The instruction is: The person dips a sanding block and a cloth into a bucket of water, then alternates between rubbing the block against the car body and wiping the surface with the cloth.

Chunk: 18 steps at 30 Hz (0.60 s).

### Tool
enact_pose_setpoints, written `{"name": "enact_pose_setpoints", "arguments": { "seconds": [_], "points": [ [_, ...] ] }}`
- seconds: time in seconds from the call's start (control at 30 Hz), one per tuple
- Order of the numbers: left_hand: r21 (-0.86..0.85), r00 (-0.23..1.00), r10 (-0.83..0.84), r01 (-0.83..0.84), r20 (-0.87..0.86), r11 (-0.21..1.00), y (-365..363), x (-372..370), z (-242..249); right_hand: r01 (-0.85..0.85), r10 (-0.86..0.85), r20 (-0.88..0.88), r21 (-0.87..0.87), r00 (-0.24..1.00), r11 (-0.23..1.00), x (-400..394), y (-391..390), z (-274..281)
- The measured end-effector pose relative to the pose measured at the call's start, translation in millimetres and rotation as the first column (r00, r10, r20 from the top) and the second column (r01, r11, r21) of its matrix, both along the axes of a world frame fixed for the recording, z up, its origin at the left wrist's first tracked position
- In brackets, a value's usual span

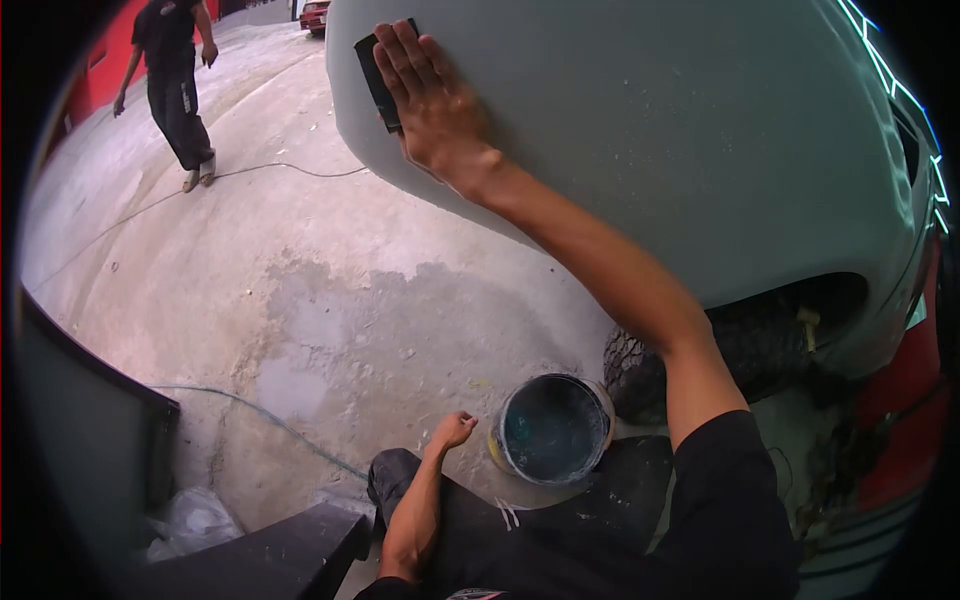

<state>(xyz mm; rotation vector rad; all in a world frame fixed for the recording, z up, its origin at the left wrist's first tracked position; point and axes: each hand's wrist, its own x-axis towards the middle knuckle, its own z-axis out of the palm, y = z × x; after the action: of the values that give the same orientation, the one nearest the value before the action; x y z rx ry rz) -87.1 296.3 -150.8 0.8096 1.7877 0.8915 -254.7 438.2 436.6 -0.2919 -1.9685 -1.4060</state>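
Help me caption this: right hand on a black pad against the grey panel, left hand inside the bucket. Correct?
No: the head view shows the left hand outside the bucket. The right hand is on the black pad, against the grey panel.

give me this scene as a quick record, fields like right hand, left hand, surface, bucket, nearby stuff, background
right hand: flat over a dark sheet, against the panel
left hand: loosely curled, off the panel, left of the bucket
surface: grey vehicle panel, curved, with small pale specks
bucket: round, dark liquid inside, beside a tyre
nearby: thin hose on the concrete floor; clear plastic at lower left
background: another person in dark clothes, upright
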Motion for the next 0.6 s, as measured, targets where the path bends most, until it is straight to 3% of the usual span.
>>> {"name": "enact_pose_setpoints", "arguments": {
  "seconds": [0.1, 0.17, 0.23, 0.3, 0.33, 0.37, 0.4, 0.47, 0.5, 0.53, 0.57, 0.6],
  "points": [
    [-0.095, 0.982, -0.082, 0.067, -0.17, 0.993, -8.0, -4.1, 9.6, -0.097, 0.106, 0.062, -0.128, 0.992, 0.987, 25.7, 14.9, -15.0],
    [-0.028, 0.966, -0.094, 0.09, -0.239, 0.996, -7.4, -7.3, 11.5, -0.103, 0.122, 0.134, -0.14, 0.983, 0.985, 80.2, 52.2, -46.5],
    [0.007, 0.999, 0.004, -0.004, -0.037, 1.0, -7.2, -6.6, 19.1, -0.082, 0.114, 0.217, -0.149, 0.97, 0.985, 110.4, 69.1, -65.8],
    [0.037, 0.996, 0.086, -0.087, 0.022, 0.996, -12.4, -16.2, 38.4, 0.069, -0.074, 0.261, 0.031, 0.962, 0.997, 91.2, 39.0, -43.8],
    [0.048, 0.994, 0.109, -0.11, 0.015, 0.993, -12.4, -15.7, 40.0, 0.118, -0.13, 0.071, 0.158, 0.989, 0.98, 60.8, 34.1, -44.7],
    [0.047, 0.989, 0.142, -0.144, 0.036, 0.988, -12.9, -14.9, 28.5, 0.117, -0.115, 0.038, -0.053, 0.993, 0.992, 48.5, 7.0, -42.8],
    [0.042, 0.984, 0.169, -0.171, 0.058, 0.984, -13.2, -11.0, 16.1, 0.151, -0.151, 0.006, -0.086, 0.989, 0.985, 42.3, -9.1, -41.3],
    [0.035, 0.96, 0.209, -0.219, 0.186, 0.975, -14.0, 1.8, 26.4, 0.017, -0.04, -0.101, -0.214, 0.994, 0.977, 21.8, -15.1, -55.8],
    [0.026, 0.938, 0.249, -0.263, 0.24, 0.965, -16.8, 0.2, 37.6, -0.154, 0.138, -0.07, -0.377, 0.988, 0.913, 30.9, -23.3, -61.4],
    [0.071, 0.855, 0.321, -0.381, 0.407, 0.922, -18.1, -3.7, 51.5, -0.272, 0.281, -0.071, -0.55, 0.957, 0.789, 48.9, -32.5, -86.4],
    [0.09, 0.732, 0.372, -0.506, 0.57, 0.858, -18.1, -5.4, 66.4, -0.536, 0.555, -0.276, -0.751, 0.785, 0.385, 68.4, -33.1, -134.0],
    [0.081, 0.578, 0.391, -0.625, 0.716, 0.776, -19.7, -6.6, 82.0, -0.385, 0.581, -0.192, -0.894, 0.791, 0.229, 118.8, -42.2, -163.6]
  ]
}}
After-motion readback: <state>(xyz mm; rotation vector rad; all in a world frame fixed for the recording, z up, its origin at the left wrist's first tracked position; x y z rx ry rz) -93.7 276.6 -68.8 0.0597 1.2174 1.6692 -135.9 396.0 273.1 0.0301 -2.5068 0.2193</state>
